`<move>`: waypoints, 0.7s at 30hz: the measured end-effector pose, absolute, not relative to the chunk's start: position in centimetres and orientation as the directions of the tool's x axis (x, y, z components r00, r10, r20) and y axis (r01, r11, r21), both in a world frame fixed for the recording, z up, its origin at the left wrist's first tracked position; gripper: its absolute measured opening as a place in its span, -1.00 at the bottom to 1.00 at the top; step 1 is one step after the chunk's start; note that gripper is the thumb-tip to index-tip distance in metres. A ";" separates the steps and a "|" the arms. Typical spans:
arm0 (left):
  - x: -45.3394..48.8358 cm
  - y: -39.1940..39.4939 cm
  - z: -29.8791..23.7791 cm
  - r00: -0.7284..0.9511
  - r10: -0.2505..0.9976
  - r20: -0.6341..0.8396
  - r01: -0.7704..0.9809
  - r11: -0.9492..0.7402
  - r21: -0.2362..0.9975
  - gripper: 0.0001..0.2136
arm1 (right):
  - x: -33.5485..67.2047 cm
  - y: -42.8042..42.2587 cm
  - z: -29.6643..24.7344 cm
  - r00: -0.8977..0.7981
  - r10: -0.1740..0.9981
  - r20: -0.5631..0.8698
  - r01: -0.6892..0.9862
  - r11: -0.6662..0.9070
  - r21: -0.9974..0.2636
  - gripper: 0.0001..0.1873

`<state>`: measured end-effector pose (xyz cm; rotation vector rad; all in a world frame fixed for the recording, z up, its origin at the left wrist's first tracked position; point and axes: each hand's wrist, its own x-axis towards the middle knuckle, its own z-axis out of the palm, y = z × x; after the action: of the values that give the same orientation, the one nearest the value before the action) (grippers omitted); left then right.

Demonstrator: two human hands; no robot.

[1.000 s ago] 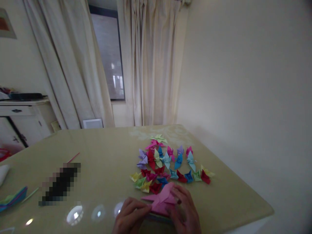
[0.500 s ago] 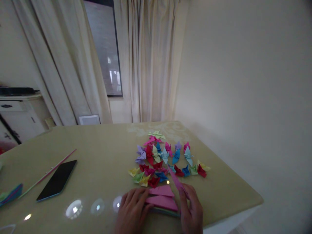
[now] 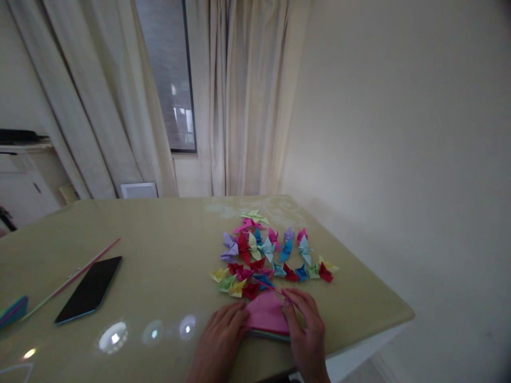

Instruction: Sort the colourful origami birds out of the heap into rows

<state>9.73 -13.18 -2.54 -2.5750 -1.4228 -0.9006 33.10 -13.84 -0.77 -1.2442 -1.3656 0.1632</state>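
Note:
A sheet of pink origami paper lies in front of me on a thin stack of coloured sheets, whose green-blue edge peeks out below. My left hand presses on the paper's left side, fingers bent together and fingertips on it. At the right side, my right hand pinches the pink paper between thumb and fingers. Just beyond the paper sit several folded paper cranes in red, blue, yellow, green, purple and pink, in loose rows.
A black phone lies on the left of the table, beside a thin pink-and-green stick. Blue-green folded paper is at the far left. A dark object, partly cut off, shows at the bottom edge. A wall stands right.
The pink piece raised in my right hand has come down over the stack, and the pink surface now looks like one broad sheet. The view has shifted slightly.

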 end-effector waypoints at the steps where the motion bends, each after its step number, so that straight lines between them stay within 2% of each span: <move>1: 9.8 -13.2 -2.6 0.405 0.767 0.498 0.789 -0.569 0.234 -0.79 | 33.0 -13.9 -0.6 0.288 0.711 0.641 0.564 0.415 -0.714 -0.79; 5: 10.1 -13.4 -2.5 0.422 0.785 0.454 0.773 -0.573 0.272 -0.86 | 32.9 -13.8 -0.1 0.253 0.700 0.668 0.606 0.424 -0.674 -0.81; 10: 10.2 -13.4 -2.5 0.427 0.756 0.497 0.768 -0.593 0.242 -0.83 | 32.8 -13.9 0.3 0.217 0.696 0.684 0.632 0.434 -0.642 -0.81; 21: 9.6 -13.5 -2.1 0.499 0.613 0.613 0.747 -0.663 0.055 -0.65 | 32.5 -14.2 0.3 0.206 0.714 0.669 0.624 0.431 -0.652 -0.77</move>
<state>9.61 -13.48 -2.07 -2.5249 -1.1638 -0.9006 32.45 -14.22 0.32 -1.2511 -1.4784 0.0930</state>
